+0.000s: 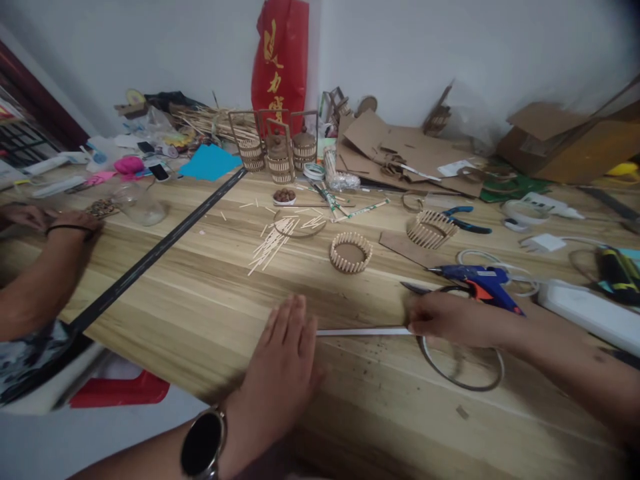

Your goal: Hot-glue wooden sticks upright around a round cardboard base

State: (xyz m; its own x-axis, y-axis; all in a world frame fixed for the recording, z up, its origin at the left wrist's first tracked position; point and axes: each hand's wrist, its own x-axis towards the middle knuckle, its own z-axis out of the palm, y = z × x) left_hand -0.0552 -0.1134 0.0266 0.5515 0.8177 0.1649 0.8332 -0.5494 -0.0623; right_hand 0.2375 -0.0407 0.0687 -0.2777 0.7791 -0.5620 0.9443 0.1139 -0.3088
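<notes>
A thin pale strip [365, 331] lies across the wooden table between my hands. My left hand [285, 357], with a watch at the wrist, is flat on the table at the strip's left end, fingers stretched out. The strip's right part is pinched in the closed fingers of my right hand [435, 317]. Just below my right hand is a curved loop of strip [463, 388]. Beyond my hands stands a ring of small upright sticks [351, 252]. A blue glue gun [493, 279] and dark scissors [415, 287] lie beside my right hand.
Loose sticks [273, 245], a second stick ring [431, 229] and blue-handled pliers [467, 221] lie farther back. Small baskets [280, 160], cardboard [390, 147] and a red bag [280, 60] stand near the wall. Another person's arm [45, 280] rests at left. A white power strip [590, 313] is at right.
</notes>
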